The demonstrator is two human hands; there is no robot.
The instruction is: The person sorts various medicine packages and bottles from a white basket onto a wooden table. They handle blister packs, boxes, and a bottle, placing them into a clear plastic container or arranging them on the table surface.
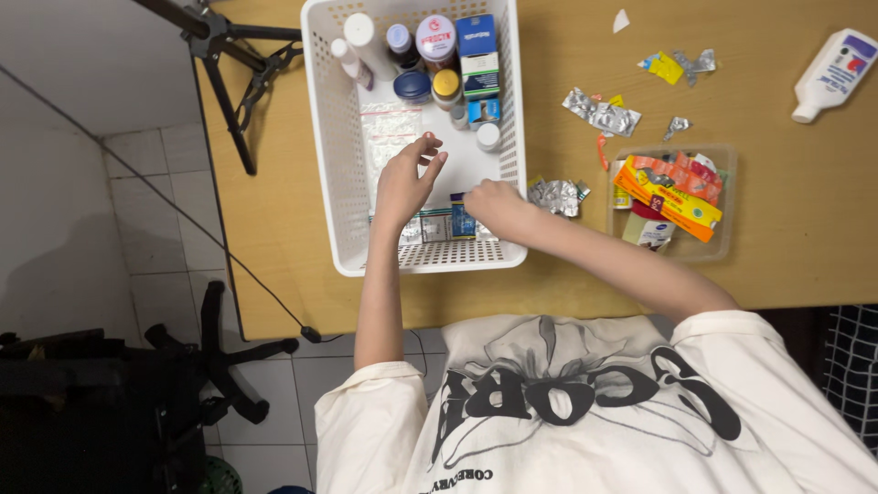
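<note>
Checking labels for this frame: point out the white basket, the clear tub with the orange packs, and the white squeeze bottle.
white basket (326,137), head view, on its left perforated wall.
clear tub (729,210), head view, on its right rim.
white squeeze bottle (830,73), head view, on the middle of its body.

Open floor mid-basket (347,137) between bottles (437,41) at far end and packets (437,225) at near wall.

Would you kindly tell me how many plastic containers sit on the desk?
2: the white perforated basket beneath both hands, and the clear tub of packets to its right.
</note>
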